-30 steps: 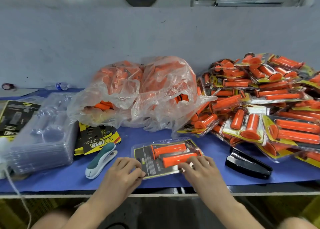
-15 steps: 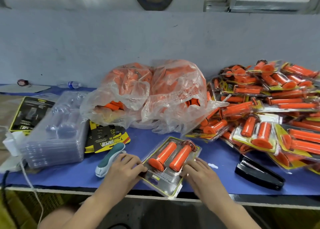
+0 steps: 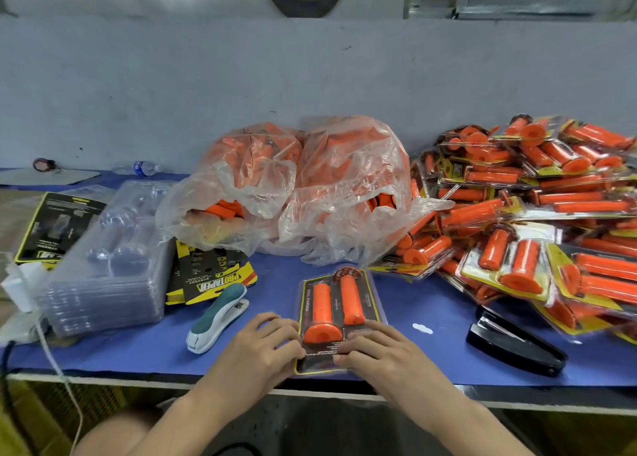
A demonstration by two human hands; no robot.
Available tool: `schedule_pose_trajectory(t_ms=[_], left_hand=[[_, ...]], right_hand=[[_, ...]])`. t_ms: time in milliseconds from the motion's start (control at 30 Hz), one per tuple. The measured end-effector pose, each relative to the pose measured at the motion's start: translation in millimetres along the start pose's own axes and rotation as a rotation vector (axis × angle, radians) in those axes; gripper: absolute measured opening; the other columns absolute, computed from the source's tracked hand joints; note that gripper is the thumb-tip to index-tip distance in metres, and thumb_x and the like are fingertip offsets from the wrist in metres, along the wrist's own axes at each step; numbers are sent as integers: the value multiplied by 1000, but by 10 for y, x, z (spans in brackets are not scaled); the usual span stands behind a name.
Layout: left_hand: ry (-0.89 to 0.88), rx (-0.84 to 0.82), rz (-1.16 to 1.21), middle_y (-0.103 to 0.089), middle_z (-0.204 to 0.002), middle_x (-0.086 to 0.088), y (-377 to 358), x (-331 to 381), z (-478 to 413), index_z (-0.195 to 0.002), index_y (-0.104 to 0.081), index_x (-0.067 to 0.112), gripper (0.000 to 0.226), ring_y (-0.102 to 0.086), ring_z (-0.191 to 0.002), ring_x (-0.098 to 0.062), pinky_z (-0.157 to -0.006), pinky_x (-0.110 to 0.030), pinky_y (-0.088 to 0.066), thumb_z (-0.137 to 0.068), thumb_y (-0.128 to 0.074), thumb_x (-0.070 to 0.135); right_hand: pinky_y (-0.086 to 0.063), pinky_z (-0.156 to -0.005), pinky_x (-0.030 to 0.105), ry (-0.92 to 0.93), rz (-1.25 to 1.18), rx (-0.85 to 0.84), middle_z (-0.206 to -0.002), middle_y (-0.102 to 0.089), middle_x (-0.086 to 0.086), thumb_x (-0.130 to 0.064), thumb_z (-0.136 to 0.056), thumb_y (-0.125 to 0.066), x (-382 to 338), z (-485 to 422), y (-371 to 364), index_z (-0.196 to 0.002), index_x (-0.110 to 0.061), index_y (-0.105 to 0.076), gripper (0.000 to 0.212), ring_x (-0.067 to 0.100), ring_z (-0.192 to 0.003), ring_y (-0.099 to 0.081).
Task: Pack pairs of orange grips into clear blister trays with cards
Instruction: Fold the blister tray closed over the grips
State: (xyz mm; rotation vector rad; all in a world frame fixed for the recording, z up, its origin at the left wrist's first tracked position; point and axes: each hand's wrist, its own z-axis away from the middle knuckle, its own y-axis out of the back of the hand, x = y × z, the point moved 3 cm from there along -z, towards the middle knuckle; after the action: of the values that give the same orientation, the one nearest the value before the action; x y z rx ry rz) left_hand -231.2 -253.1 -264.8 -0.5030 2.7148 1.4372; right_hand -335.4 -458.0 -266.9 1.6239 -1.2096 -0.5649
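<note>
A clear blister pack [image 3: 371, 300] with a yellow-edged black card lies lengthwise on the blue table [image 3: 431, 293], close to the front edge. Two orange grips [image 3: 322, 304] sit side by side inside it. My left hand [image 3: 265, 347] holds the pack's near left corner with bent fingers. My right hand [image 3: 377, 352] lies over the near right corner, fingers curled on the plastic. Loose orange grips fill two clear plastic bags [image 3: 296, 186] behind the pack.
Empty clear trays are stacked [image 3: 103, 266] at the left, with printed cards [image 3: 210, 276] beside them and more cards [image 3: 55, 228] farther left. A teal stapler [image 3: 217, 314] lies left of my hands, a black stapler [image 3: 513, 345] right. Finished packs are heaped [image 3: 537, 228] at the right.
The pack has been turned from lying crosswise to pointing away from me, and both hands have shifted to its near end.
</note>
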Motion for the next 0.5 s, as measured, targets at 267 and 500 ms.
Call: schedule_pose_trajectory(t_ms=[267, 500], left_hand=[[-56, 19, -18, -55, -90, 6, -31, 312, -201, -92, -52, 23, 18, -49, -83, -13, -84, -24, -42, -86, -67, 31], [-97, -45, 36, -57, -91, 7, -20, 262, -344, -89, -57, 24, 19, -53, -82, -9, -76, -22, -47, -84, -73, 32]], right_hand=[[-43, -95, 29, -78, 0, 162, -98, -56, -15, -40, -91, -58, -216, -73, 8, -99, -34, -51, 12, 11, -88, -56], [-38, -99, 25, -29, -22, 258, -104, -58, -15, -31, -85, -76, -22, 133, -56, -100, -34, -53, 28, 9, -93, -52]])
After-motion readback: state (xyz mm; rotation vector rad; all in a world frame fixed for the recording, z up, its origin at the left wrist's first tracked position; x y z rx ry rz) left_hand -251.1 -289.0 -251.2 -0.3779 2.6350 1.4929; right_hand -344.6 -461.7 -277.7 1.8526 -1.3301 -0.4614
